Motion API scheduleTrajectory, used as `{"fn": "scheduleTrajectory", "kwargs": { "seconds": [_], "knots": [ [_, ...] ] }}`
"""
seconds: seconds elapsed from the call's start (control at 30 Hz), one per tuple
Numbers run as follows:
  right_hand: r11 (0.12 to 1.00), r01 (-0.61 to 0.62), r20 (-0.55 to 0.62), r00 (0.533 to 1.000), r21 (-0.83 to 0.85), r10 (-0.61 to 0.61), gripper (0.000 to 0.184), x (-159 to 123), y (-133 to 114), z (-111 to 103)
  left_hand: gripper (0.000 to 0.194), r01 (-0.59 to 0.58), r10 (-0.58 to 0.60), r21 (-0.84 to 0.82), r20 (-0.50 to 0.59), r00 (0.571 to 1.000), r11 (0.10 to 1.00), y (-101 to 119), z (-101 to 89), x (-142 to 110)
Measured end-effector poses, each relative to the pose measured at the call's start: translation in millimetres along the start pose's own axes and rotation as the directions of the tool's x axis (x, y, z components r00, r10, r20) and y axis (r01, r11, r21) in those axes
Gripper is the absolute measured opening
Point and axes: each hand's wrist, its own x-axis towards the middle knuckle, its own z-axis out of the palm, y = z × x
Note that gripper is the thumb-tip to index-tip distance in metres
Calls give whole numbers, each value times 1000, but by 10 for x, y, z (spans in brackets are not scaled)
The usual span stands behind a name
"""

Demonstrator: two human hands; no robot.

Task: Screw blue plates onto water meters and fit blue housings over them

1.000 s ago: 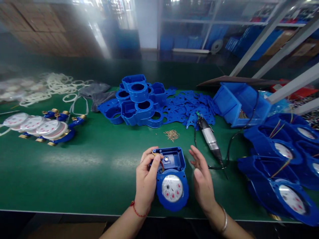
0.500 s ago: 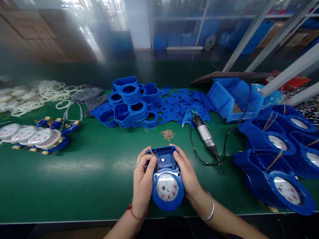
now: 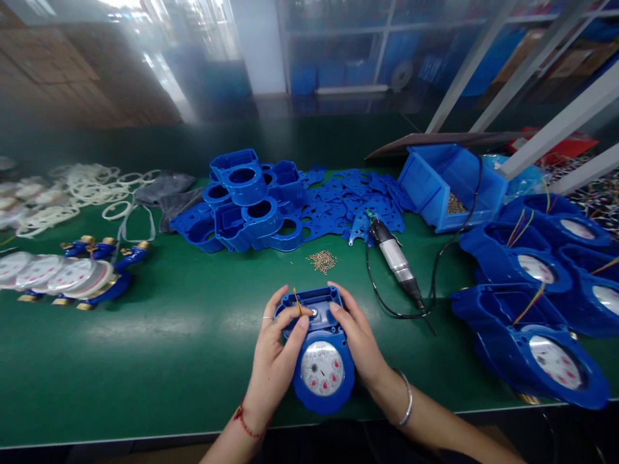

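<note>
Between my hands, near the table's front edge, is a blue water meter (image 3: 323, 401) with a round white dial and an open box-shaped compartment behind it. My left hand (image 3: 275, 354) grips the compartment's left side, its thumb and index finger over the inside beside a small round silvery part (image 3: 314, 313). Thin yellow wires (image 3: 297, 300) stick up by those fingers. My right hand (image 3: 360, 338) is closed around the right side, thumb on the rim. The undersides of both hands' grips are hidden.
Small brass screws (image 3: 322, 261) lie in a pile behind the meter. To the right are a corded electric screwdriver (image 3: 397, 261), a blue bin (image 3: 435, 193) and several wired meters (image 3: 512, 328). Blue housings (image 3: 261, 212) and flat covers (image 3: 348, 200) sit behind; brass-ended meters (image 3: 91, 283) stand left.
My left thumb and index finger have moved right, further over the compartment, toward the silvery part. The wires now stand more upright. The camera view has shifted slightly.
</note>
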Motion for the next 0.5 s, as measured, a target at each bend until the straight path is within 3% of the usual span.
{"fn": "scheduleTrajectory", "kwargs": {
  "seconds": [0.07, 0.17, 0.27, 0.5],
  "knots": [
    [995, -75, 0, 997, 66, 75, 64, -47, -11, 4, 19, 11, -11, 12, 8, 1000, 1000, 29, 2, -32],
    [986, -126, 11, 992, 113, 126, 67, -114, -19, 2, 16, -17, 14, -44, -70, 997, 999, 1, 59, -103],
    [992, -104, 8, 995, 75, 104, 67, -136, -14, -2, 18, -42, 27, -121, -122, 992, 992, -73, 119, -151],
    [997, -58, 36, 998, 58, 56, 63, -92, 6, -4, 24, -63, 37, -211, -126, 991, 976, -147, 147, -137]
  ]
}}
